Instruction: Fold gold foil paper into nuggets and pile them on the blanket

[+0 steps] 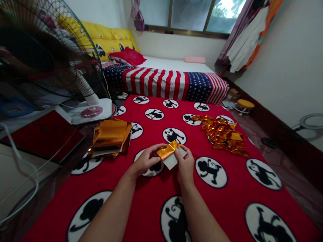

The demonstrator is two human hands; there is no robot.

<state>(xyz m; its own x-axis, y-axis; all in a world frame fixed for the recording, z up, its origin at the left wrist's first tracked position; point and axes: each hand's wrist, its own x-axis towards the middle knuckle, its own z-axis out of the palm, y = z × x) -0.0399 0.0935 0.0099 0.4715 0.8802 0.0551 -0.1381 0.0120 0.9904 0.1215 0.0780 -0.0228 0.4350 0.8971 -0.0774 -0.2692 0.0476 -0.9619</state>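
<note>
Between both hands, above the red cloth, is a sheet of gold foil paper [167, 151], partly folded so that its shiny gold face shows on top and its pale backing below. My left hand [148, 157] grips the sheet's left edge, fingers closed behind it. On the other side, my right hand [185, 161] pinches the right part, thumb pressed on the front. A stack of flat gold foil sheets [111, 134] lies to the left. Off to the right sits a heap of folded gold foil pieces [222, 132].
A red cloth with monkey prints [237, 181] covers the surface under my hands. At the left stands an electric fan [92, 109], its blades blurred, beside a dark red panel [45, 134]. Behind is a bed with a striped, starred cover [158, 82]. A yellow-topped stool [245, 104] stands right.
</note>
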